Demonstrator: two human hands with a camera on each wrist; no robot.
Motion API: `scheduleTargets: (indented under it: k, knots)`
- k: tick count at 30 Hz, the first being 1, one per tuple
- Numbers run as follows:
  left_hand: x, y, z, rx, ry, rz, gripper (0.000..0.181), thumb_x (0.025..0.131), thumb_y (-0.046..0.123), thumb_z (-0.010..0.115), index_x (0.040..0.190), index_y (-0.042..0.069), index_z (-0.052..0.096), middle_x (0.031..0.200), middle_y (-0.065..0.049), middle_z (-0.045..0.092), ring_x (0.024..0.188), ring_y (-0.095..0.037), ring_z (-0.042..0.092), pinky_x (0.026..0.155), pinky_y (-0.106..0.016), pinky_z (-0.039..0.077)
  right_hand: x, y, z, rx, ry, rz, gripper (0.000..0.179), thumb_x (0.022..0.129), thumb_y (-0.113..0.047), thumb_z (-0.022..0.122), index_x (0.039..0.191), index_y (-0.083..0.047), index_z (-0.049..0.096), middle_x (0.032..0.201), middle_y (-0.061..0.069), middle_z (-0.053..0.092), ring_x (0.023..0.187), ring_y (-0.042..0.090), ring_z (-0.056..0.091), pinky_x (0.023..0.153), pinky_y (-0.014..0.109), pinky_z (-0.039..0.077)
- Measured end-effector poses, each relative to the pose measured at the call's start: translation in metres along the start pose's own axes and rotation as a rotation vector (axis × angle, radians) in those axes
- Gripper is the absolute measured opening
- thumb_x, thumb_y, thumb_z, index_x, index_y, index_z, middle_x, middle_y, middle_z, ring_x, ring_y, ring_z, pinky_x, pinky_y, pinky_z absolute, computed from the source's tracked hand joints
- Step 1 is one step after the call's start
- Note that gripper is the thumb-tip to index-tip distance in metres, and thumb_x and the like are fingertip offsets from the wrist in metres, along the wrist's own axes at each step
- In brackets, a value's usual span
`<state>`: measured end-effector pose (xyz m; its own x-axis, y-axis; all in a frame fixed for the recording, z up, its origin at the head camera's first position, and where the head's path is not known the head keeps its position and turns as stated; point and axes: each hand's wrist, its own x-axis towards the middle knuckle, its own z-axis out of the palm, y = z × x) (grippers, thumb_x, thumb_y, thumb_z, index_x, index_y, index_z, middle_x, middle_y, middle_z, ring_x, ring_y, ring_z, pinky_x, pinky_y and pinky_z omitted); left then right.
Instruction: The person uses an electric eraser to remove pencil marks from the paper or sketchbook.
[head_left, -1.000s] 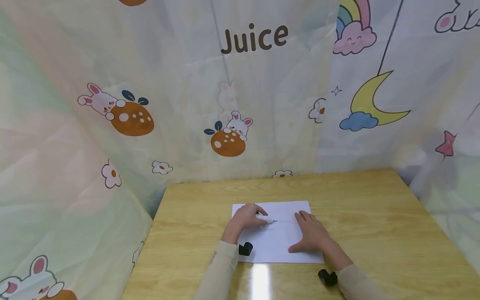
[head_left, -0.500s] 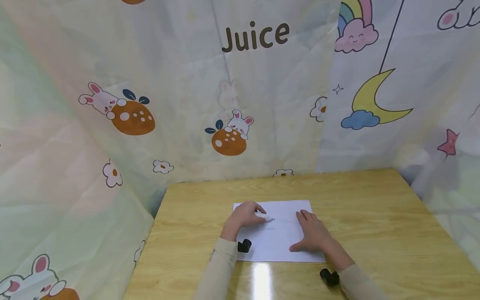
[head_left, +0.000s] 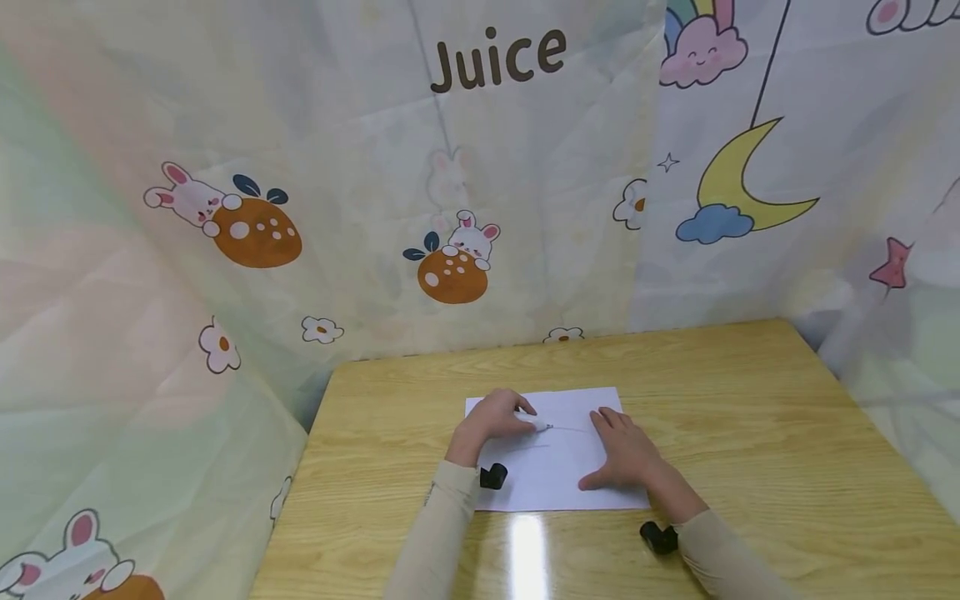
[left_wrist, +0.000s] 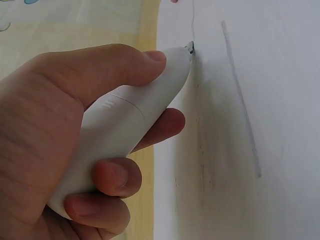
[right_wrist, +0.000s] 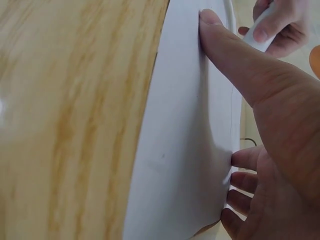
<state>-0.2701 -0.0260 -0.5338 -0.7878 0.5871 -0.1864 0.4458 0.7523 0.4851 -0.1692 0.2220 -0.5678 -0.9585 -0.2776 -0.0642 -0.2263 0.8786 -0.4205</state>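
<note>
A sheet of white paper [head_left: 555, 487] lies on the wooden table. My left hand [head_left: 493, 423] grips a white, rounded correction tape [left_wrist: 125, 117], thumb along its upper side and fingers curled beneath. Its small tip points right and meets a thin drawn line [left_wrist: 193, 20] on the paper. A second, thicker grey line [left_wrist: 242, 100] runs nearer to me. My right hand [head_left: 624, 457] rests on the right part of the sheet with thumb and fingers spread. In the right wrist view, the thumb [right_wrist: 220, 32] presses on the paper, and the fingertips touch it farther off.
The wooden table [head_left: 757, 433] extends around the sheet. A printed cloth backdrop [head_left: 360, 192] stands behind it and at the sides. A black wrist camera [head_left: 493, 476] sits by the left wrist, and another black camera [head_left: 658, 537] by the right.
The head view has shifted slightly, so the backdrop, table and paper sit higher. Both hands stay nearly in place on the sheet, the left keeping its hold on the correction tape.
</note>
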Motion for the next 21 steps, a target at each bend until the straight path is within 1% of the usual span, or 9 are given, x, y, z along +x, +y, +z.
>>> scheduleTargets:
  k: [4, 9, 10, 16, 21]
  knots:
    - [0.0, 0.002, -0.001, -0.023, -0.022, 0.013, 0.024, 0.083, 0.03, 0.077, 0.104, 0.018, 0.077, 0.099, 0.012, 0.07, 0.087, -0.003, 0.055, 0.075, -0.022, 0.045, 0.001, 0.002, 0.002, -0.011, -0.007, -0.004, 0.126, 0.056, -0.072, 0.08, 0.145, 0.007, 0.035, 0.147, 0.03, 0.032, 0.133, 0.05, 0.029, 0.102, 0.062, 0.029]
    - [0.001, 0.004, -0.01, -0.043, -0.032, -0.021, 0.023, 0.083, 0.027, 0.077, 0.104, 0.017, 0.077, 0.101, 0.01, 0.069, 0.086, -0.006, 0.055, 0.075, -0.024, 0.046, 0.006, 0.005, 0.003, -0.03, 0.014, -0.008, 0.127, 0.056, -0.074, 0.078, 0.145, 0.006, 0.036, 0.147, 0.029, 0.032, 0.132, 0.048, 0.03, 0.102, 0.061, 0.03]
    - [0.002, 0.004, -0.011, -0.046, -0.03, -0.019, 0.023, 0.083, 0.027, 0.078, 0.104, 0.017, 0.077, 0.1, 0.01, 0.069, 0.085, -0.006, 0.055, 0.074, -0.023, 0.046, 0.007, 0.005, 0.003, -0.029, 0.018, -0.009, 0.127, 0.055, -0.075, 0.078, 0.145, 0.006, 0.036, 0.146, 0.029, 0.032, 0.132, 0.048, 0.03, 0.102, 0.061, 0.03]
    - [0.007, 0.004, -0.006, -0.07, -0.042, 0.033, 0.024, 0.083, 0.029, 0.077, 0.103, 0.015, 0.077, 0.098, 0.009, 0.07, 0.08, -0.006, 0.054, 0.07, -0.023, 0.046, 0.006, 0.007, 0.002, -0.009, 0.001, -0.004, 0.127, 0.056, -0.073, 0.079, 0.146, 0.006, 0.034, 0.148, 0.029, 0.03, 0.133, 0.048, 0.028, 0.103, 0.061, 0.027]
    - [0.002, 0.002, -0.003, -0.055, -0.026, 0.021, 0.024, 0.082, 0.027, 0.079, 0.102, 0.014, 0.078, 0.096, 0.008, 0.07, 0.08, -0.006, 0.054, 0.07, -0.023, 0.045, 0.003, 0.005, 0.005, 0.005, 0.005, -0.003, 0.126, 0.057, -0.07, 0.08, 0.146, 0.006, 0.034, 0.148, 0.029, 0.03, 0.133, 0.049, 0.027, 0.102, 0.063, 0.027]
